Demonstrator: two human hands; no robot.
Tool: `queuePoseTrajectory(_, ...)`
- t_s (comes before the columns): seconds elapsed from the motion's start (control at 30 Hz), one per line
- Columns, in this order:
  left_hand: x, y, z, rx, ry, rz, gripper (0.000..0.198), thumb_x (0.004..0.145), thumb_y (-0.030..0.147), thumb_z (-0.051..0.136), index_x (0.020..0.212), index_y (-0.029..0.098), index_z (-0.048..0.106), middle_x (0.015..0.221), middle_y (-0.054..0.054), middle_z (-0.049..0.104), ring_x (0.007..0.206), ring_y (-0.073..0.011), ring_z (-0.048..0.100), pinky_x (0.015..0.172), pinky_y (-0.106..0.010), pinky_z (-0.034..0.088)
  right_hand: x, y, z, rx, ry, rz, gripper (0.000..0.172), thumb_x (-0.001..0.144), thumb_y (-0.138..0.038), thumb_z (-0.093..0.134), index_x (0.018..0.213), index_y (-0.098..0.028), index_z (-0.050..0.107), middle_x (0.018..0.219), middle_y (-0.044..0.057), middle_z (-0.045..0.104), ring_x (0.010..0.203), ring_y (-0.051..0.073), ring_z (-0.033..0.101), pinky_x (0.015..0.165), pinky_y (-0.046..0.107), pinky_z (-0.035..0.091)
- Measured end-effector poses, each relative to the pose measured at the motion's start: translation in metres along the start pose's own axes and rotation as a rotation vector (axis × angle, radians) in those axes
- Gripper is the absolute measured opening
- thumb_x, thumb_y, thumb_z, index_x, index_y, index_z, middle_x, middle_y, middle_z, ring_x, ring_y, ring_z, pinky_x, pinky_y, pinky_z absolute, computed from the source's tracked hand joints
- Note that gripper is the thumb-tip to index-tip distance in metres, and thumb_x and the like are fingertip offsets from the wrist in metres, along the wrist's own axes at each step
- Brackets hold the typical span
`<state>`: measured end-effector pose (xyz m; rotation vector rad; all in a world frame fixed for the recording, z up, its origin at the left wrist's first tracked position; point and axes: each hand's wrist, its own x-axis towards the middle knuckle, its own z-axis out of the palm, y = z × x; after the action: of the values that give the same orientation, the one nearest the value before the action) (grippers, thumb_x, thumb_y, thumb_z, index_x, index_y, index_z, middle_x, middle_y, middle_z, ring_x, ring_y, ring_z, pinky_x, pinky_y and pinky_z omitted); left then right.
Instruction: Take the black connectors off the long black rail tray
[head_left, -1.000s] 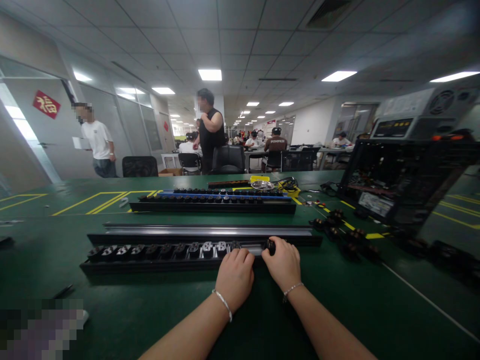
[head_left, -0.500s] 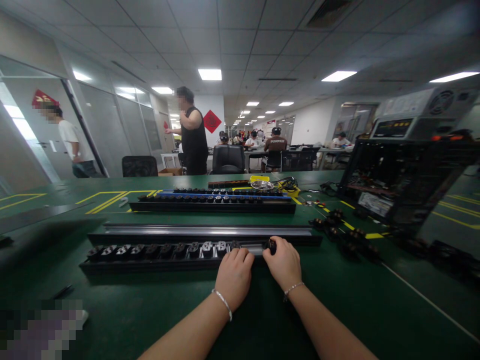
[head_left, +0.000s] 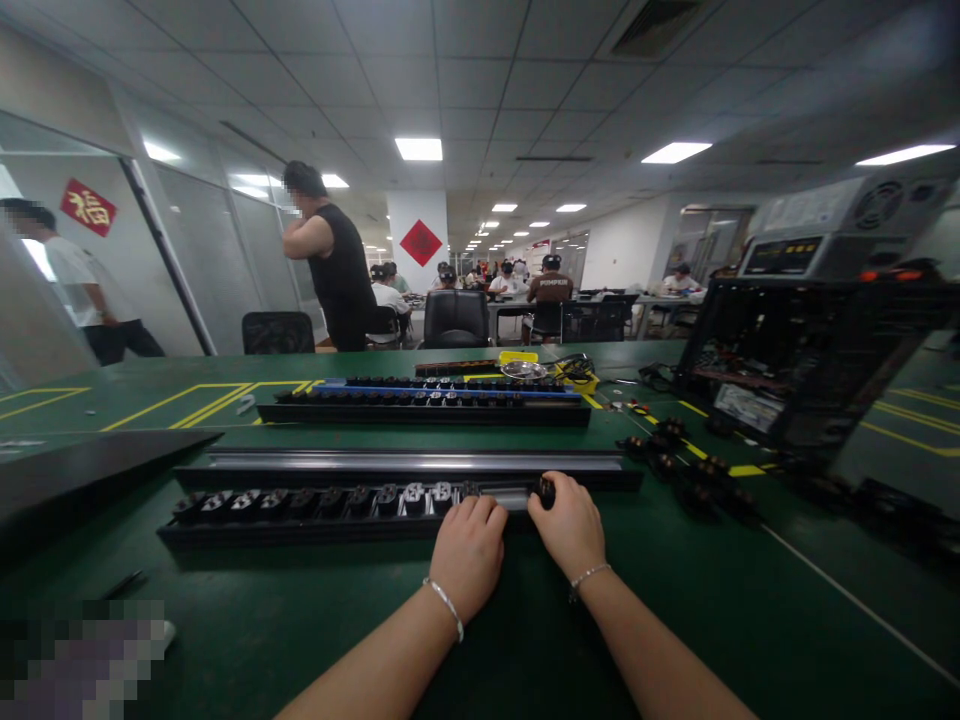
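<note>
In front of me lies a long black rail (head_left: pixel 247 538) with a row of dark and pale socket modules (head_left: pixel 358 500) set along it. My left hand (head_left: pixel 469 555) is closed over its front edge, beside the last module in the row. Farther right, my right hand (head_left: pixel 568 525) pinches a black socket module (head_left: pixel 544 491) at the rail's right end. Between the two hands a bare stretch of silvery channel (head_left: pixel 514 498) shows. The fingertips of my left hand are partly hidden.
Behind lies another rail with a shiny channel (head_left: pixel 412 461). Beyond it sits a socket-filled rail (head_left: pixel 427 412). Loose black modules (head_left: pixel 675 455) lie to the right, near an open computer case (head_left: pixel 795 370). A dark panel (head_left: pixel 97 480) is at left. People (head_left: pixel 337 260) are in the background.
My hands have barely moved, with the right a touch further right. The dark panel at left reaches further into view. Two people in the background have shifted left.
</note>
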<state>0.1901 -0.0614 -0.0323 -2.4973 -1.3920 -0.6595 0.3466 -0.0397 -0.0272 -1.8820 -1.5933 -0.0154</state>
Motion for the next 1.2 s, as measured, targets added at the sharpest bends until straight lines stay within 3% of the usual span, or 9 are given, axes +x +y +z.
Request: queuePoseTrajectory(1.2, 0.001, -0.001, 0.002, 0.01, 0.011, 0.011, 0.023, 0.081, 0.012, 0.045, 0.1, 0.022, 0.054, 0.103, -0.003, 0.056, 0.093, -0.0187, 0.049, 0.08, -0.034, 0.043, 0.01, 0.02, -0.003, 0.085, 0.012, 0.02, 0.026, 0.075, -0.026, 0.048, 0.097, -0.016, 0.057, 0.094, 0.01, 0.061, 0.093, 0.022, 0.055, 0.081, 0.031, 0.041)
